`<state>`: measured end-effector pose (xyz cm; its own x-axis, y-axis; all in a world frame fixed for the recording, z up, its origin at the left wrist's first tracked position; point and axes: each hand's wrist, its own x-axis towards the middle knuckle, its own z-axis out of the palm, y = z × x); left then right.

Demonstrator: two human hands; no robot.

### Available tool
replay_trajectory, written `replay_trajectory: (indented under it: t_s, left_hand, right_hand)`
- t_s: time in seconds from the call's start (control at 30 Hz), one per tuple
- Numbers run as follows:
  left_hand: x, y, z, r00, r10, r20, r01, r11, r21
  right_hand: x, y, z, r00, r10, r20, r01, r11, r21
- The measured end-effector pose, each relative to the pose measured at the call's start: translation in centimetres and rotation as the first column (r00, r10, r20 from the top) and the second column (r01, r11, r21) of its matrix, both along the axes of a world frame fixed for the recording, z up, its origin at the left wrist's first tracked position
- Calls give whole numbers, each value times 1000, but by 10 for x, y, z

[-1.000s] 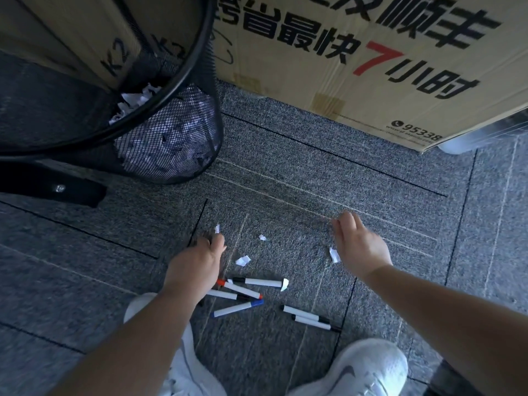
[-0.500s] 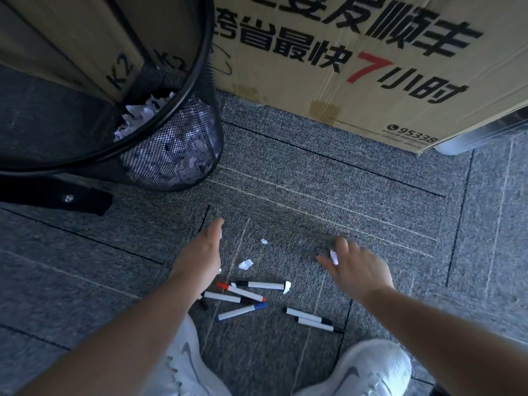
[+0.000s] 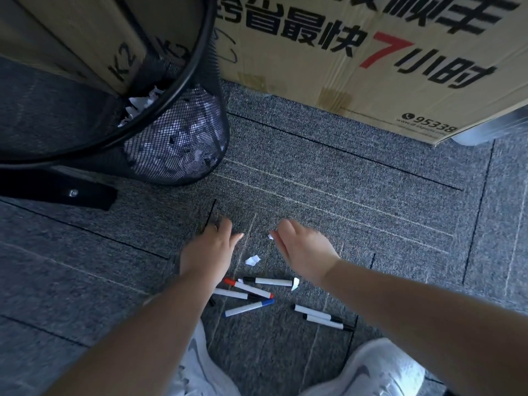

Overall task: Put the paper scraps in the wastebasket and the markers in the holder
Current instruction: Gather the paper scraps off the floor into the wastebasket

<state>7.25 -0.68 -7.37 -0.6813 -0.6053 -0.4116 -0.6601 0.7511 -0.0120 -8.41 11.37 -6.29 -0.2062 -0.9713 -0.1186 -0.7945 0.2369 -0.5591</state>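
Note:
Several whiteboard markers lie on the grey carpet near my feet: a black-capped one (image 3: 270, 281), a red one (image 3: 248, 288), a blue one (image 3: 248, 307) and two more (image 3: 320, 317) to the right. White paper scraps (image 3: 253, 260) (image 3: 295, 283) lie among them. My left hand (image 3: 211, 247) rests flat on the carpet with its fingers forward, left of the scraps. My right hand (image 3: 303, 250) has its fingertips on a tiny scrap (image 3: 270, 236). The black mesh wastebasket (image 3: 177, 150), with crumpled paper inside, stands at the upper left. No marker holder is in view.
A large printed cardboard box (image 3: 371, 67) stands behind the work area. A black flat furniture foot (image 3: 57, 190) lies beside the basket. My white shoes (image 3: 197, 367) (image 3: 380, 370) are at the bottom edge.
My right hand moved left from the scrap at the right, which no longer shows on the carpet, to the tiny scrap in the middle. My left hand shifted slightly forward.

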Motion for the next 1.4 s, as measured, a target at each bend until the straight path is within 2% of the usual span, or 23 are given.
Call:
replay_trajectory:
  t_s: [0.17,0.27,0.33,0.57,0.67,0.8,1.03,1.2,1.3,1.4]
  left_hand:
    - [0,2,0,996,90,-7,-88,991,102]
    - [6,1,-2,986,85,-143,-54,977,205]
    - [11,1,1,980,81,-184,-30,965,262]
    - [3,13,12,981,109,-162,-28,899,436]
    - [-2,19,14,989,30,-142,29,917,397]
    - [-7,23,10,988,-153,12,143,947,288]
    - [-11,30,9,970,-227,90,210,963,169]
    - [-13,33,12,976,-195,96,165,953,256]
    - [-11,28,16,994,-104,46,81,932,354]
    - [0,18,22,999,11,43,-27,921,388]
  right_hand:
    - [-6,-6,-6,991,-63,116,38,979,198]
    - [-7,-2,-9,985,-89,146,47,962,269]
    - [-4,2,-14,992,-52,113,16,953,302]
    - [6,3,-14,992,112,-54,-89,943,321]
    - [10,2,-10,984,138,-116,-92,938,335]
    - [15,-2,-2,981,152,-122,-92,913,398]
    - [-15,5,3,997,40,69,-62,934,353]
    - [-23,32,7,984,35,173,-113,877,467]
    - [-15,41,6,976,11,218,-137,806,576]
    - [-7,45,9,971,27,237,-168,783,599]
